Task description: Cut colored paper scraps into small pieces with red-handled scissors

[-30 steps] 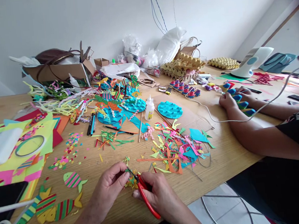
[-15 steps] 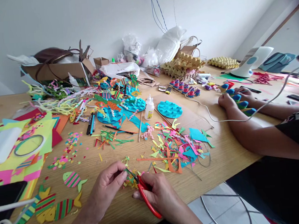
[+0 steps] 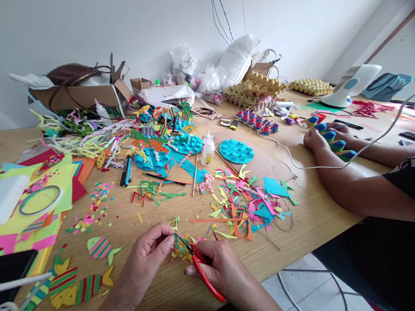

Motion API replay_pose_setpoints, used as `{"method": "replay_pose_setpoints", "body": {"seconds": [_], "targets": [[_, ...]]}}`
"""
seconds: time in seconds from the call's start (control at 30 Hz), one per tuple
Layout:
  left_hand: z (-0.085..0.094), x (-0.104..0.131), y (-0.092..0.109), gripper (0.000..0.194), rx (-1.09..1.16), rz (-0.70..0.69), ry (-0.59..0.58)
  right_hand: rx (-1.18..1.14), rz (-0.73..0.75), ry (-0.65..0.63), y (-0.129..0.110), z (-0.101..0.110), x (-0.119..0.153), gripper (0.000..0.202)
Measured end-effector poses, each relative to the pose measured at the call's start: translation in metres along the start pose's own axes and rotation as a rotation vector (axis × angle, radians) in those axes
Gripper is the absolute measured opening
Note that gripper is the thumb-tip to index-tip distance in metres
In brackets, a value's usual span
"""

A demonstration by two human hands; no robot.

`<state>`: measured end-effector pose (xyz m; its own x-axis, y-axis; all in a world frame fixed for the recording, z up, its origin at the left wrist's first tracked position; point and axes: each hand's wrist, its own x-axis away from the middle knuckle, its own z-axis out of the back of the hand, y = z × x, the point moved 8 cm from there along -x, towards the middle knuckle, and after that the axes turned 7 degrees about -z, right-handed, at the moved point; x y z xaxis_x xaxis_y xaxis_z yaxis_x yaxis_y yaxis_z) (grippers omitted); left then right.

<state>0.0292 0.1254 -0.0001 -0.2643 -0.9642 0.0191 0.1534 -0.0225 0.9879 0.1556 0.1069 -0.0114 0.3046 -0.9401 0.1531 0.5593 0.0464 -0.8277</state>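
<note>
My right hand (image 3: pixel 223 270) is closed round the red handles of a pair of scissors (image 3: pixel 208 279), whose dark blades point up and left. The blade tips meet the fingertips of my left hand (image 3: pixel 152 252), which pinches a tiny green piece, apparently paper, mostly hidden by the fingers. Just beneath the blades lies a small heap of yellow and green paper snippets (image 3: pixel 182 251). Left of my left hand rest striped paper fish, among them a pink-and-green one (image 3: pixel 100 248) and a red-and-green one (image 3: pixel 90 288).
A co-worker's hands (image 3: pixel 317 142) hold painted egg-carton cups (image 3: pixel 335 145) at the right. Paper scraps (image 3: pixel 248 203), a glue bottle (image 3: pixel 207 148) and blue egg-carton ovals (image 3: pixel 236 151) lie ahead. A white cable (image 3: pixel 325 167) crosses the right side. Coloured sheets (image 3: pixel 66 180) and a phone (image 3: pixel 10 272) lie left.
Both hands and the scissors stay almost in place; the scissors' handles have shifted very slightly. The whole view has moved by a few pixels.
</note>
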Motion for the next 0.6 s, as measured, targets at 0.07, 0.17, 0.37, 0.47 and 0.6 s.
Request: {"method": "replay_pose_setpoints", "body": {"seconds": [0.07, 0.17, 0.37, 0.47, 0.6], "targets": [[-0.0007, -0.0005, 0.0025, 0.016, -0.009, -0.007, -0.006, 0.007, -0.009, -0.014, -0.0028, 0.0005, 0.0011, 0.046], [-0.0032, -0.0014, 0.0055, 0.017, -0.021, -0.016, -0.023, 0.011, -0.007, -0.024, -0.0068, 0.0008, 0.0028, 0.045], [-0.0075, -0.0007, 0.0057, 0.017, -0.007, -0.004, -0.032, 0.021, -0.020, -0.016, -0.0073, 0.0005, 0.0022, 0.045], [-0.0094, -0.0006, 0.0055, 0.017, -0.006, -0.011, -0.040, 0.019, -0.022, -0.005, -0.0061, 0.0010, 0.0009, 0.046], [-0.0098, -0.0008, 0.0051, 0.018, 0.001, -0.009, -0.038, 0.017, -0.022, 0.001, -0.0035, 0.0004, 0.0006, 0.047]]}}
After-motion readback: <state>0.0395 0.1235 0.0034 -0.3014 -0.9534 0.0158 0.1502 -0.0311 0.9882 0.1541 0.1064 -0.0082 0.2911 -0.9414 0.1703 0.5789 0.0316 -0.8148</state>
